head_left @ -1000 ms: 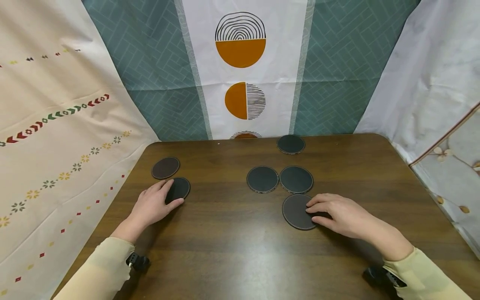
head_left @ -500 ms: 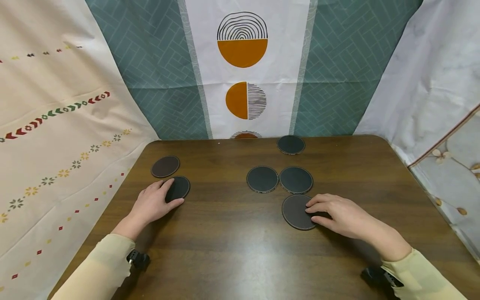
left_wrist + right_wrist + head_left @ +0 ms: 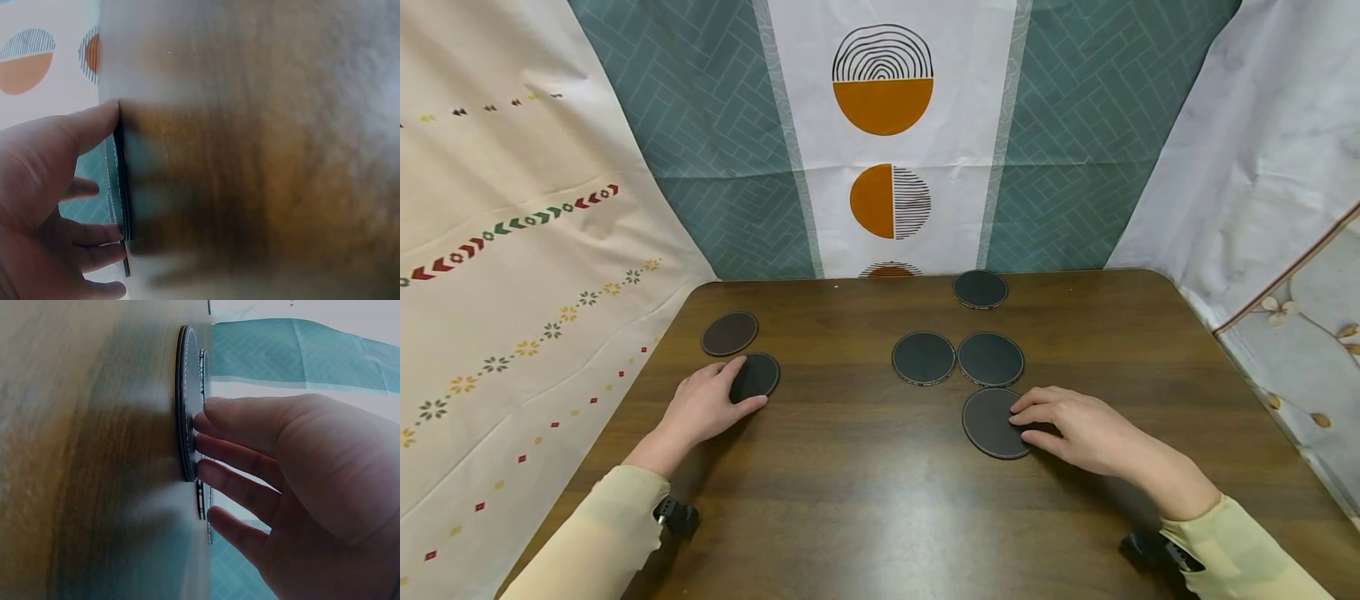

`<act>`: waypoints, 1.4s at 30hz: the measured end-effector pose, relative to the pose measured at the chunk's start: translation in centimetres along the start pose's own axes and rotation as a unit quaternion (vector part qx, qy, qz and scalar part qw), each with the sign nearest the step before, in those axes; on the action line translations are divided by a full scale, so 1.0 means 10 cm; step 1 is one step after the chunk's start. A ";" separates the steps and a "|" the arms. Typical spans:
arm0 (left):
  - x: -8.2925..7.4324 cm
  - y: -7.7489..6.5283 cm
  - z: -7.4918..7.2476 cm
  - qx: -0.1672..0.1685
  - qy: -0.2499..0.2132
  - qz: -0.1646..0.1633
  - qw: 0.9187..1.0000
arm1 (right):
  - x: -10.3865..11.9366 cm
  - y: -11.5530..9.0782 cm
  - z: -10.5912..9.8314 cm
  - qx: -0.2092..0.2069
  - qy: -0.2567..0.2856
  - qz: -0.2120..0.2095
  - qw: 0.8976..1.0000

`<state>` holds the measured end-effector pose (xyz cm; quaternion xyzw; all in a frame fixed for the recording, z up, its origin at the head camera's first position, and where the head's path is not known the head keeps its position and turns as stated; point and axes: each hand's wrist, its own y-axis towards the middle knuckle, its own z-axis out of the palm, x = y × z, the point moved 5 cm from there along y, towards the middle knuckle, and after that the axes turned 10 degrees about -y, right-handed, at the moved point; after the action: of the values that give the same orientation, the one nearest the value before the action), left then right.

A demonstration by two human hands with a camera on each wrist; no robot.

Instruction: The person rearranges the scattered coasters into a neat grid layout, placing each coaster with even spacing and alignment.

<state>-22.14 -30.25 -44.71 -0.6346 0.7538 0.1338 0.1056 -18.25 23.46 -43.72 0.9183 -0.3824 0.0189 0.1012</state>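
My left hand [image 3: 703, 404] rests at a round dark coaster [image 3: 760, 377] on the left of the table, thumb tip by its near edge and index fingertip at its far left edge. In the left wrist view, thumb and fingers lie at the rim of this stitched coaster [image 3: 117, 187], whose side looks layered. Over on the right, the fingertips of my right hand [image 3: 1082, 429] touch the top of a dark brown coaster [image 3: 988, 425], covering its right side. The right wrist view has that coaster [image 3: 192, 381] edge-on, flat on the table, with the fingers loosely extended over it.
A brown coaster [image 3: 730, 333] lies just beyond the left one. Two dark coasters, a left one [image 3: 923, 358] and a right one [image 3: 991, 360], sit side by side behind the right-hand coaster. One more coaster [image 3: 981, 289] is at the wooden table's [image 3: 865, 500] back edge. Cloth hangings [image 3: 1060, 167] surround the table.
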 end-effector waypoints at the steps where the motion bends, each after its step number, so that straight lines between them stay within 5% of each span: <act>1: 0.00 0.01 0.00 0.000 0.000 0.001 1.000 | 0.00 0.00 0.00 0.000 0.000 0.000 1.000; 17: -0.20 0.05 0.03 -0.036 -0.020 0.044 0.998 | -0.01 -0.03 0.03 0.004 0.000 0.001 1.000; 42: -1.25 0.08 0.29 -0.001 -0.030 0.157 0.987 | -0.01 -0.07 0.01 0.015 -0.017 -0.007 1.000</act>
<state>-20.82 -17.58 -43.25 -0.5040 0.8405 0.1686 0.1054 -17.81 23.97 -43.95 0.9225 -0.3775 0.0084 0.0806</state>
